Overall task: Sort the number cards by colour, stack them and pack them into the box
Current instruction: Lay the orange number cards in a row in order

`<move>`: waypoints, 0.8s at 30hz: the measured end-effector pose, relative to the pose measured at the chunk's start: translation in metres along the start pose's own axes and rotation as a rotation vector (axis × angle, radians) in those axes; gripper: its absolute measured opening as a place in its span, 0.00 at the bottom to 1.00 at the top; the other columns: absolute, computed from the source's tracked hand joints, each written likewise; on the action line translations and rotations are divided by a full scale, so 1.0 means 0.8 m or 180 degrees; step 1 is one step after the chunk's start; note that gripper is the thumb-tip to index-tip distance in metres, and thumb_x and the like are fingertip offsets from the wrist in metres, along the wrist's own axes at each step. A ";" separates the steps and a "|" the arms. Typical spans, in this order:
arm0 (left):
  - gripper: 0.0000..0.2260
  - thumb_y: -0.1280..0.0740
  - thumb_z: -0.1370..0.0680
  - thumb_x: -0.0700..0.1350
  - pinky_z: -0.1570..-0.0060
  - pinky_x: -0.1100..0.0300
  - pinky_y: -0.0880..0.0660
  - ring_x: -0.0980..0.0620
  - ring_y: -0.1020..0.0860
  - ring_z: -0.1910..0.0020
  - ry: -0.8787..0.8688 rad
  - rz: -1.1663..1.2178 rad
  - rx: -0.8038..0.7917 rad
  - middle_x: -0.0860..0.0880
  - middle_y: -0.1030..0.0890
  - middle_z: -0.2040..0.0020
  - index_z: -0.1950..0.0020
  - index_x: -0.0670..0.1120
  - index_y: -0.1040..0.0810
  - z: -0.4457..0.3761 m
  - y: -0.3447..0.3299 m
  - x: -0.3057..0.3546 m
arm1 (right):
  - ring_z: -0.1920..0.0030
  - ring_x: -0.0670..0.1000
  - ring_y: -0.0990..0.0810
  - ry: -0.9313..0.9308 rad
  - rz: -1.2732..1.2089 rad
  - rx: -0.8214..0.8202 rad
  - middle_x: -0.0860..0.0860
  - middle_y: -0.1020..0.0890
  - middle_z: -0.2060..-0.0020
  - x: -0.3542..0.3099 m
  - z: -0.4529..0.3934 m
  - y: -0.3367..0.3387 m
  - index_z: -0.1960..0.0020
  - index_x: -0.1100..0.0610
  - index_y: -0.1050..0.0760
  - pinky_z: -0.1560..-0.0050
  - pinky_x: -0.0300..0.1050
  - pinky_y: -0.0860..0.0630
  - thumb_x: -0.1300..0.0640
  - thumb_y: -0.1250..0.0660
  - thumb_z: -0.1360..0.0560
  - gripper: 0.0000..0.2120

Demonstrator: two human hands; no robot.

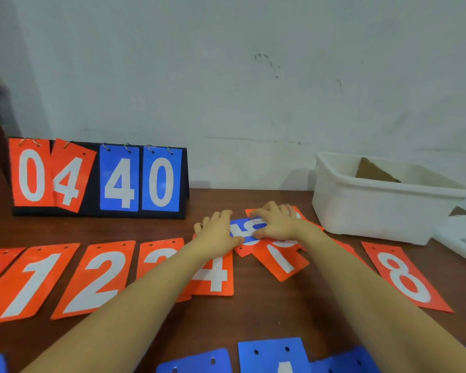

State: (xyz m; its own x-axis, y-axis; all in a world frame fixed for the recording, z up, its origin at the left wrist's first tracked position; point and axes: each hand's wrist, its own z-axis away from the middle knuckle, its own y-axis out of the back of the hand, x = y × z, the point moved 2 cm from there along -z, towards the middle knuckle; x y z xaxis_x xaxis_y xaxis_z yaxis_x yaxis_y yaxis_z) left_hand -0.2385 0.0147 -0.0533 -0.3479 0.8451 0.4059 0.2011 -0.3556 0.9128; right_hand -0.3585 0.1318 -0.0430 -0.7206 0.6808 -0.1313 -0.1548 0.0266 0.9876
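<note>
Blue cards are lying closest to me on the table, then the row of orange number cards. Past those, my left hand and right hand are both pinching one blue card over some orange ones. The white box is sitting far right, scoreboard far left.

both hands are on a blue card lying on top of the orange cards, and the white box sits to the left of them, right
Not quite. The head view shows the white box to the right of the hands, not the left. The left hand and right hand do rest on the blue card atop the orange cards.
</note>
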 end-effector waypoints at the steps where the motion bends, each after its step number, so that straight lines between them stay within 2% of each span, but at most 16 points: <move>1: 0.32 0.35 0.26 0.56 0.32 0.49 0.42 0.44 0.38 0.30 0.0018 0.0075 -0.0016 0.47 0.39 0.27 0.26 0.50 0.44 -0.003 -0.001 -0.002 | 0.27 0.57 0.42 0.0046 -0.0109 -0.0013 0.52 0.38 0.29 -0.001 -0.001 0.001 0.28 0.45 0.38 0.26 0.59 0.59 0.46 0.37 0.26 0.27; 3: 0.34 0.35 0.26 0.57 0.31 0.49 0.44 0.44 0.41 0.28 0.0027 -0.0039 -0.0128 0.46 0.43 0.25 0.26 0.49 0.45 -0.008 0.000 -0.005 | 0.26 0.53 0.41 0.0151 -0.0358 -0.0112 0.48 0.38 0.27 -0.005 -0.003 0.000 0.27 0.46 0.40 0.26 0.60 0.60 0.49 0.37 0.26 0.29; 5: 0.34 0.35 0.26 0.58 0.31 0.49 0.43 0.44 0.39 0.28 0.0051 -0.0107 -0.0222 0.46 0.39 0.26 0.26 0.49 0.44 -0.014 0.002 -0.007 | 0.26 0.53 0.41 0.0181 -0.0380 -0.0194 0.49 0.38 0.27 -0.008 -0.005 -0.002 0.26 0.47 0.43 0.27 0.61 0.60 0.50 0.37 0.26 0.30; 8: 0.31 0.31 0.28 0.51 0.35 0.51 0.39 0.45 0.33 0.34 -0.0137 0.0183 0.0014 0.47 0.34 0.32 0.28 0.51 0.40 -0.016 0.007 -0.005 | 0.30 0.57 0.38 0.0092 -0.0139 0.0053 0.52 0.35 0.32 -0.007 -0.008 0.000 0.29 0.48 0.37 0.26 0.58 0.57 0.47 0.36 0.27 0.28; 11: 0.27 0.34 0.28 0.36 0.44 0.54 0.28 0.46 0.26 0.44 -0.0396 0.1175 0.0743 0.46 0.29 0.40 0.31 0.50 0.35 -0.011 0.018 -0.006 | 0.39 0.57 0.31 0.0139 -0.0227 0.0842 0.52 0.27 0.45 -0.008 0.000 0.008 0.42 0.52 0.28 0.32 0.50 0.46 0.46 0.33 0.29 0.19; 13: 0.25 0.33 0.27 0.36 0.52 0.56 0.23 0.49 0.23 0.50 -0.0232 0.2048 0.1110 0.47 0.26 0.47 0.32 0.46 0.34 -0.006 0.028 -0.007 | 0.45 0.54 0.25 0.0206 -0.0971 0.1294 0.50 0.23 0.54 -0.010 0.013 0.021 0.52 0.52 0.27 0.38 0.48 0.40 0.48 0.34 0.29 0.09; 15: 0.25 0.30 0.27 0.40 0.57 0.62 0.24 0.51 0.23 0.51 -0.0037 0.2755 0.1208 0.48 0.25 0.48 0.33 0.44 0.34 0.000 0.036 -0.006 | 0.51 0.53 0.21 0.0180 -0.1888 0.1356 0.50 0.20 0.58 -0.013 0.028 0.037 0.57 0.52 0.27 0.42 0.49 0.31 0.52 0.34 0.26 0.04; 17: 0.21 0.29 0.27 0.42 0.57 0.65 0.26 0.53 0.22 0.51 0.0059 0.3323 0.1098 0.47 0.22 0.47 0.37 0.44 0.32 0.006 0.043 0.001 | 0.55 0.54 0.19 0.0165 -0.2802 0.1308 0.55 0.17 0.56 -0.021 0.041 0.048 0.56 0.55 0.26 0.51 0.48 0.24 0.56 0.34 0.24 0.03; 20: 0.05 0.34 0.24 0.40 0.53 0.56 0.21 0.50 0.19 0.53 -0.0021 0.3479 0.1181 0.43 0.18 0.49 0.51 0.48 0.25 0.016 0.050 0.007 | 0.56 0.54 0.17 0.0266 -0.3320 0.1088 0.59 0.16 0.53 -0.033 0.046 0.050 0.48 0.64 0.23 0.54 0.46 0.21 0.54 0.38 0.21 0.13; 22: 0.05 0.36 0.24 0.39 0.51 0.48 0.21 0.43 0.19 0.52 0.0141 0.3119 0.1490 0.41 0.18 0.52 0.58 0.48 0.26 0.018 0.057 -0.005 | 0.56 0.49 0.19 0.0255 -0.3281 0.0900 0.57 0.17 0.51 -0.036 0.045 0.043 0.46 0.65 0.22 0.53 0.40 0.23 0.53 0.42 0.20 0.17; 23: 0.04 0.37 0.24 0.39 0.54 0.48 0.21 0.42 0.20 0.53 0.0202 0.2951 0.1582 0.41 0.19 0.54 0.56 0.46 0.26 0.019 0.060 -0.014 | 0.53 0.49 0.20 0.0227 -0.2993 0.0821 0.56 0.18 0.47 -0.033 0.042 0.037 0.43 0.64 0.23 0.50 0.39 0.24 0.54 0.43 0.19 0.16; 24: 0.03 0.39 0.23 0.38 0.59 0.52 0.22 0.43 0.21 0.55 0.0231 0.2812 0.1620 0.43 0.21 0.57 0.52 0.44 0.26 0.021 0.062 -0.023 | 0.46 0.49 0.22 0.0171 -0.2461 0.0684 0.55 0.21 0.40 -0.028 0.037 0.030 0.38 0.61 0.25 0.43 0.41 0.26 0.56 0.42 0.21 0.15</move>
State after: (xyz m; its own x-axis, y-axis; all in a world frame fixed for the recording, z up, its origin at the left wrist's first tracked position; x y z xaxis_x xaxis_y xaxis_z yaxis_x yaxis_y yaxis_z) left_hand -0.2067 -0.0121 -0.0164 0.0620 0.3308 0.9417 0.7720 -0.6139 0.1648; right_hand -0.3259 0.1390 -0.0139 -0.4948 0.3761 -0.7834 -0.4938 0.6202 0.6096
